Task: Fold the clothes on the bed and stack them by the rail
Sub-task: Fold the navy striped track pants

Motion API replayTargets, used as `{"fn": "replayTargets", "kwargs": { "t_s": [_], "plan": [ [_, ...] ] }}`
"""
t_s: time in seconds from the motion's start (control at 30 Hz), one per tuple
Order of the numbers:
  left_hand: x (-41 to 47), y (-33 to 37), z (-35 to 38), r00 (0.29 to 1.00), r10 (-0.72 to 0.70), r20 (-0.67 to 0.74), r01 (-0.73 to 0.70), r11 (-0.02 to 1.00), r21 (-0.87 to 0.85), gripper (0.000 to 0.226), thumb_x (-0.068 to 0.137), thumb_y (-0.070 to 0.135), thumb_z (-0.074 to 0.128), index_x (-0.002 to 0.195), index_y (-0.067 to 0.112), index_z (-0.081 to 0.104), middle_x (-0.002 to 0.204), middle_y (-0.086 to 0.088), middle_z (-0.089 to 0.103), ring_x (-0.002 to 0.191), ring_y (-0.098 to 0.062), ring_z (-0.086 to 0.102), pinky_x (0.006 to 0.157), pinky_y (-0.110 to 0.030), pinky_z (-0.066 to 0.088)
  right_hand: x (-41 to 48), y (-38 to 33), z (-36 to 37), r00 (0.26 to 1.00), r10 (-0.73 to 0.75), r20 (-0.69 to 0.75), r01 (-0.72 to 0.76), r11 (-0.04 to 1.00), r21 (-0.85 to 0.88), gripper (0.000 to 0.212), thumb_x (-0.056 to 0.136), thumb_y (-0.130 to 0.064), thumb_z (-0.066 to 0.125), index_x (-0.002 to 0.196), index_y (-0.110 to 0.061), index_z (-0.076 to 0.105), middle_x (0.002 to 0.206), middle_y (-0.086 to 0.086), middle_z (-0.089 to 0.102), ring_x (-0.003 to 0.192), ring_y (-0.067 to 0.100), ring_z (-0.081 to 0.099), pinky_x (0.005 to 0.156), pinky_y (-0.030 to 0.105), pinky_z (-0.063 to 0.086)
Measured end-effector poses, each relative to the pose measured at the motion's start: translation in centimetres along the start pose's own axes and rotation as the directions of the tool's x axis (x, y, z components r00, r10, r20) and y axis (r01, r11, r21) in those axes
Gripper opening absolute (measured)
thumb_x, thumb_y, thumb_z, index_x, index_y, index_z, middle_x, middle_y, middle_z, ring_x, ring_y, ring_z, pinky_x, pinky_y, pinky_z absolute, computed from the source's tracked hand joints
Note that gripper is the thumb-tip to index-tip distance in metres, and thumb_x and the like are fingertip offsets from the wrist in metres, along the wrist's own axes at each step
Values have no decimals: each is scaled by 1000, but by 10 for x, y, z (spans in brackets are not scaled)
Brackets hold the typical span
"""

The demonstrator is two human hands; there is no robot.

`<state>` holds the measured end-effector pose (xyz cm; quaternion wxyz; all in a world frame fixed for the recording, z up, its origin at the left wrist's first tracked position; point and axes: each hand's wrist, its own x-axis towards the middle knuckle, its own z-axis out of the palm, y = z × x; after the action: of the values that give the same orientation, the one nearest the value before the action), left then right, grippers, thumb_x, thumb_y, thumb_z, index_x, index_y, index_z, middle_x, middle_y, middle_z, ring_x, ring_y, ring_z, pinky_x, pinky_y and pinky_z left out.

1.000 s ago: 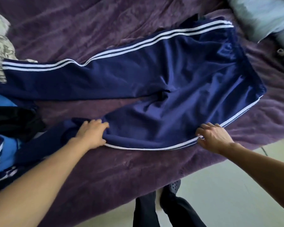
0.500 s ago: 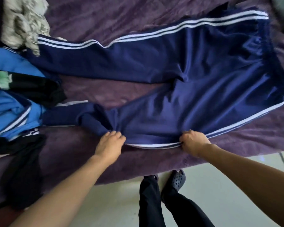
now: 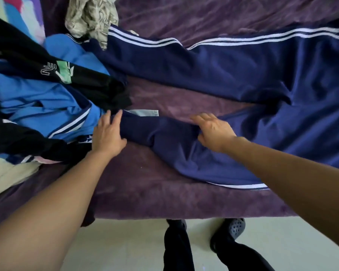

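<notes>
Navy track trousers (image 3: 243, 75) with white side stripes lie spread across the purple bed cover (image 3: 164, 198). The far leg stretches out to the left. The near leg (image 3: 174, 139) is bunched and twisted. My left hand (image 3: 108, 133) grips the cuff end of that near leg between thumb and fingers, right beside the clothes pile. My right hand (image 3: 213, 132) rests on the same leg further right, fingers spread flat on the cloth.
A loose pile sits at the left: a bright blue garment (image 3: 37, 98), a black garment with a green print (image 3: 86, 79), a pale patterned cloth (image 3: 90, 14). The bed edge runs along the front, with pale floor (image 3: 125, 241) and my feet (image 3: 235, 227) below.
Both hands slid left along the near trouser leg, from the hip and thigh to the cuff end. My view turned left, so the clothes pile now fills the left side.
</notes>
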<state>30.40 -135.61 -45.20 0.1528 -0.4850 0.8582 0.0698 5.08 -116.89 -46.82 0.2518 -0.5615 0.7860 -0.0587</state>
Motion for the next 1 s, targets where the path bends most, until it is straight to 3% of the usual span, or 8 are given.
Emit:
{"fn": "replayTargets", "kwargs": {
  "t_s": [0.1,0.2,0.3,0.4,0.57,0.67,0.83,1.0],
  "plan": [
    [38,-8,8,983,96,155,-98,995,5,59,78,24,71,132,19,50,146,-14,37,136,-33,31,104,-44,33,34,-18,8,980,88,178,-89,996,-4,49,80,-20,60,128,-21,53,127,10,56,119,33,50,89,41,47],
    [54,-22,-5,982,130,136,-75,934,-349,10,76,14,66,84,17,60,95,-11,64,93,-31,58,75,-35,44,47,-21,4,981,173,88,-178,983,51,25,85,-24,57,106,-13,65,109,17,66,102,38,59,80,40,49],
    [70,-51,-41,990,88,108,-3,787,-617,12,71,9,69,72,16,58,65,-2,59,64,-19,53,58,-28,40,61,-15,-15,922,356,-151,-354,934,44,26,88,-25,54,108,-11,64,110,22,65,100,41,59,79,41,46],
    [103,-83,-75,990,8,141,81,787,-611,22,64,9,76,76,19,60,66,-3,60,55,-18,55,44,-21,44,87,-20,-28,859,445,-251,-452,891,32,29,89,-22,51,116,-13,59,114,21,60,106,40,53,83,43,43],
    [122,-99,-73,984,-153,95,162,981,-108,62,73,43,76,119,15,46,118,-22,59,107,-42,57,86,-46,48,100,-63,-4,891,312,-328,-356,931,-82,52,88,-22,55,139,-19,44,148,14,35,135,34,31,97,49,33],
    [96,-77,-37,991,-123,59,131,982,-138,63,83,60,55,123,14,43,115,-24,60,107,-42,57,81,-44,44,83,-82,33,932,217,-291,-255,962,-98,58,90,-32,56,144,-19,40,155,15,26,143,33,23,103,51,31],
    [60,-51,11,990,19,140,3,988,-156,85,78,43,72,145,27,22,120,-16,53,108,-38,55,77,-43,45,63,-81,77,950,312,-22,-312,950,-16,56,98,-47,38,149,-24,30,159,6,19,147,23,14,110,42,25],
    [39,-64,22,931,335,149,-363,898,249,76,84,22,61,145,22,16,120,-8,51,112,-28,49,88,-41,40,38,-75,55,956,189,-224,-191,982,12,57,83,-35,68,132,-9,54,141,20,46,129,40,44,95,49,42]
  ]
}}
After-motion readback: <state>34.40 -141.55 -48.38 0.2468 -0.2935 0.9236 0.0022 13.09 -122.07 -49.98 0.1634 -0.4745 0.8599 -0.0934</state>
